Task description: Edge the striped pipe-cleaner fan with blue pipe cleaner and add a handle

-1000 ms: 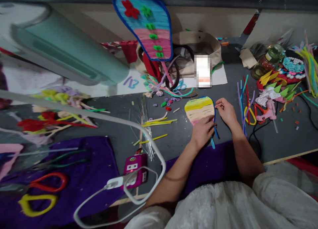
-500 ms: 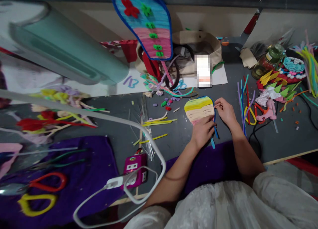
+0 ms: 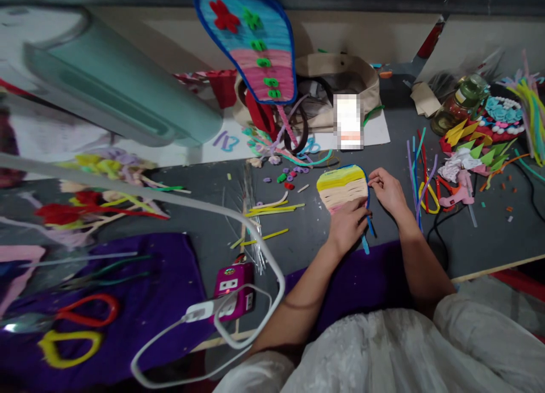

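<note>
A small panel (image 3: pixel 340 185) of yellow, cream and pink pipe-cleaner rows lies flat on the grey table in front of me. Blue pipe cleaner (image 3: pixel 368 199) edges its right side, with loose tails hanging below. My left hand (image 3: pixel 349 221) rests over the panel's lower part, its fingers curled onto the lower right edge and covering the rows beneath. At the upper right edge, my right hand (image 3: pixel 386 189) has thumb and forefinger pinched together on the blue edging. Beside that hand lie several loose purple, blue and red pipe cleaners (image 3: pixel 411 171).
A larger decorated pipe-cleaner panel (image 3: pixel 264 58) stands at the back. To the right are a pink glue gun (image 3: pixel 460 193) and a glass jar (image 3: pixel 464 100). A white cable (image 3: pixel 279 279) loops left of my arm, over a magenta power strip (image 3: pixel 244 302). Scissors (image 3: pixel 91 310) lie on purple cloth (image 3: pixel 170 291).
The view has shifted very slightly, with items at the left appearing a little further right. Both hands and the panel hold almost the same position.
</note>
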A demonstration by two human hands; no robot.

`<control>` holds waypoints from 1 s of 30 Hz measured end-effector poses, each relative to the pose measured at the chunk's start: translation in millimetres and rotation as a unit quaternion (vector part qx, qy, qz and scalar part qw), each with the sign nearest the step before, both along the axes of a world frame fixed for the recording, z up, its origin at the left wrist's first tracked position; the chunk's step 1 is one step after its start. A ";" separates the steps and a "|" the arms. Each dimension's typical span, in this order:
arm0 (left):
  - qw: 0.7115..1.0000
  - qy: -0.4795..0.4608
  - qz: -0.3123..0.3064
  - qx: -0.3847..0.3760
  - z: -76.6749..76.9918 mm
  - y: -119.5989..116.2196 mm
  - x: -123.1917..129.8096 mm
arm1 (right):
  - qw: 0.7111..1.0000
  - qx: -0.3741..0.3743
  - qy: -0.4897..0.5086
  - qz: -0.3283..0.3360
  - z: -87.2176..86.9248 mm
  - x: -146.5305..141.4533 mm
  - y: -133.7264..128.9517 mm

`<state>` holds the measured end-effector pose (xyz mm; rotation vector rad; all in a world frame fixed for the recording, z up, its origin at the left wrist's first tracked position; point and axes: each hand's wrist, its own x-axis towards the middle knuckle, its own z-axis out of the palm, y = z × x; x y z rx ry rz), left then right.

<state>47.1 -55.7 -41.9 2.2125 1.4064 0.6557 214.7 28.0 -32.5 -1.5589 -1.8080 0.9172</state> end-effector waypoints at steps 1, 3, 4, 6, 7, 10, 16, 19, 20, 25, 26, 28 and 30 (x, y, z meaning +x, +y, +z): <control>1.000 -0.003 0.000 0.001 -0.2 0.0 0.1 | 1.000 0.000 0.000 0.004 1.0 0.6 -0.5; 1.000 -0.005 0.000 0.002 -0.9 0.0 0.2 | 1.000 -0.002 0.001 0.011 3.2 2.1 -1.4; 1.000 -0.005 0.001 0.003 -1.3 0.0 0.2 | 1.000 -0.005 0.000 0.015 4.2 2.8 -1.8; 1.000 -0.003 0.002 0.003 -1.8 0.1 0.2 | 1.000 -0.012 -0.002 0.021 6.3 4.1 -2.1; 1.000 -0.003 0.003 0.003 -1.8 0.1 0.2 | 1.000 -0.016 -0.005 0.023 7.3 4.7 -2.1; 1.000 0.001 0.001 0.005 -0.9 0.1 0.2 | 0.999 -0.028 -0.013 0.028 10.0 5.8 -2.1; 1.000 0.006 -0.001 0.007 0.5 0.0 0.1 | 0.999 -0.030 -0.010 0.035 13.1 5.1 -2.9; 1.000 0.010 -0.002 -0.004 -0.6 0.6 0.2 | 0.999 -0.030 -0.011 0.039 13.4 4.7 -3.0; 1.000 0.011 0.000 -0.007 -1.0 0.8 0.3 | 0.999 -0.032 -0.009 0.040 13.4 4.9 -2.9; 1.000 0.011 0.006 -0.008 -1.5 1.1 1.8 | 0.998 -0.039 -0.004 0.038 13.5 7.3 -2.3; 1.000 0.009 0.007 -0.006 -1.2 0.9 2.3 | 0.999 -0.039 -0.007 0.037 13.6 7.8 -2.6; 1.000 0.004 0.010 -0.002 -0.5 0.4 3.3 | 0.999 -0.038 -0.016 0.034 13.5 8.7 -4.3; 1.000 -0.002 0.013 0.004 0.1 -0.2 4.5 | 0.998 -0.038 -0.022 0.033 13.5 9.5 -7.5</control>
